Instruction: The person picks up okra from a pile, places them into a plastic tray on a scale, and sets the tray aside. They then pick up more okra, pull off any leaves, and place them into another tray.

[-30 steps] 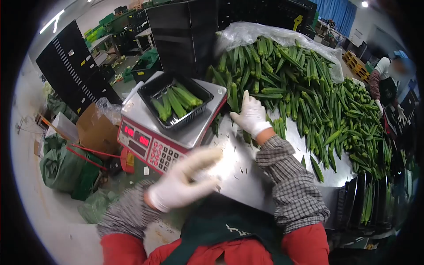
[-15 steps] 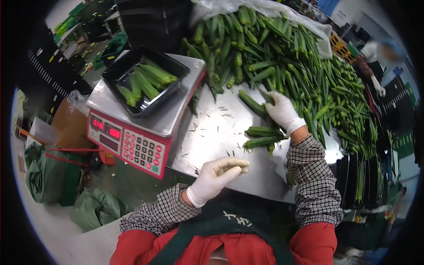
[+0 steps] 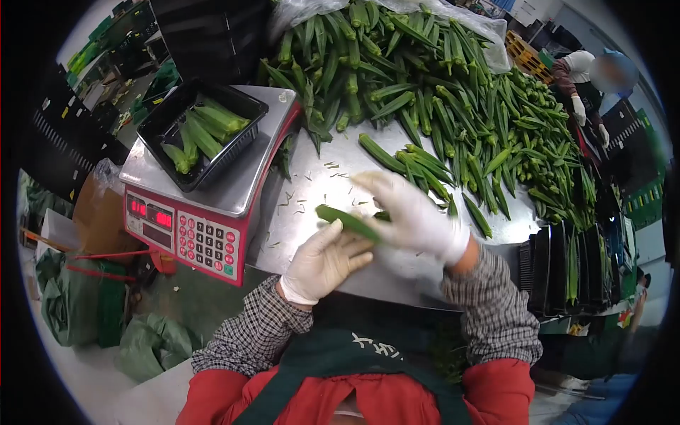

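Observation:
An okra pod (image 3: 346,223) lies between my two gloved hands over the metal table. My right hand (image 3: 418,216), blurred by motion, has its thumb and a finger at the pod's right end. My left hand (image 3: 327,261) is turned palm up just below the pod, fingers apart, with the thumb tip near it; whether it touches is unclear. Several pods (image 3: 425,168) lie loose on the table beyond my right hand, in front of a large okra heap (image 3: 453,85). On the scale (image 3: 244,156) at the left sits a black tray (image 3: 191,180) holding several pods.
Small trimmings dot the metal table (image 3: 301,177). Black trays (image 3: 559,273) stand at the table's right end. A clear plastic sheet (image 3: 489,35) lies behind the heap. Green bags (image 3: 159,347) are on the floor at the lower left. A co-worker (image 3: 581,85) is at the upper right.
My right hand has come from the heap's edge toward my left hand, bringing a pod. My left hand's fingers have spread. The view has shifted slightly to the right.

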Tool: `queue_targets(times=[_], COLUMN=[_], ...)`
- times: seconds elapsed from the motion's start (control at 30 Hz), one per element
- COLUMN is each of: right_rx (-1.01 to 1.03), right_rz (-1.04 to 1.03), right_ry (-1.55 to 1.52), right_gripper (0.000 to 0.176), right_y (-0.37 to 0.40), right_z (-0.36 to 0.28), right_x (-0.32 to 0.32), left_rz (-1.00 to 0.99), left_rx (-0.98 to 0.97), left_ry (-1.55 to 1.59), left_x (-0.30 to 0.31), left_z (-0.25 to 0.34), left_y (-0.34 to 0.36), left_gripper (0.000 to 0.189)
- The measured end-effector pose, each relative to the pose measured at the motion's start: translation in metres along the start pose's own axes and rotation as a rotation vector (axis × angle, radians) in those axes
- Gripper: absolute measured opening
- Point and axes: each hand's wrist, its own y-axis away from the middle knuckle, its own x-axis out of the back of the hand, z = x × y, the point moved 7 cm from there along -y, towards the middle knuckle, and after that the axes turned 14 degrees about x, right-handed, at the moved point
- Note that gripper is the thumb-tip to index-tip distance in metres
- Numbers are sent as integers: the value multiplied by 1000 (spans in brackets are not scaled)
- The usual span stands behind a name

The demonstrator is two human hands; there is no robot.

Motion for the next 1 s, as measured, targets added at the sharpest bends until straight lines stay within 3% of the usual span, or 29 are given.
queue_targets(times=[0.07, 0.17, 0.2, 0.23, 0.27, 0.3, 0.33, 0.37, 0.47, 0.57, 0.6, 0.67, 0.73, 0.83, 0.9, 0.97, 1.0], right_rx=[-179, -323, -55, -346, -507, -529, -496, -414, -152, 169, 150, 159, 85, -39, -108, -145, -170], right_rz=[-228, -152, 27, -128, -245, -415, -370, -184, 205, 184, -5, 2, 143, 338, 324, 296, 294], right_ry=[-60, -7, 323, 420, 459, 462, 519, 533, 374, 241, 243, 291, -18, -4, -8, 22, 29], right_gripper=[50, 49, 47, 43, 38, 34, 33, 32, 30, 37, 39, 46, 50, 52, 48, 45, 43], right_y=[-7, -21, -27, -35, -27, -15, -9, -15, -35, -46, -31, -25, -18, 4, 25, 45, 54], right_z=[25, 45, 55, 60, 89, 123, 137, 124, 54, -37, -39, -71, -81, -81, -64, -53, -50], right_x=[-8, -1, 8, 16, 8, -7, -5, 10, 52, 45, 21, 12, 28, 58, 62, 60, 58], left_rz=[38, 97, 143, 201, 258, 217, 167, 75, 95, 45, 6, 111, 195, 167, 171, 597, 683], left_rx=[-85, -202, -172, -137, -97, -101, -97, -87, -178, -317, -373, -465, -546, -896, -1495, -1776, -1768], left_ry=[-111, -207, -240, -308, -374, -327, -285, -232, -159, -203, -227, -314, -488, -908, -1347, -1747, -1913], left_x=[-5, -2, 2, -2, -6, -6, -4, -8, -9, -26, -33, -52, -67, -122, -163, -187, -188], left_z=[14, 26, 23, 20, 15, 11, 8, 8, 16, 21, 22, 25, 28, 56, 93, 126, 150], left_y=[4, 10, 11, 13, 14, 12, 9, 9, 10, 2, 0, 13, 33, 86, 128, 153, 153], left_gripper=[33, 32, 32, 33, 33, 34, 34, 34, 34, 31, 29, 29, 29, 34, 37, 43, 45])
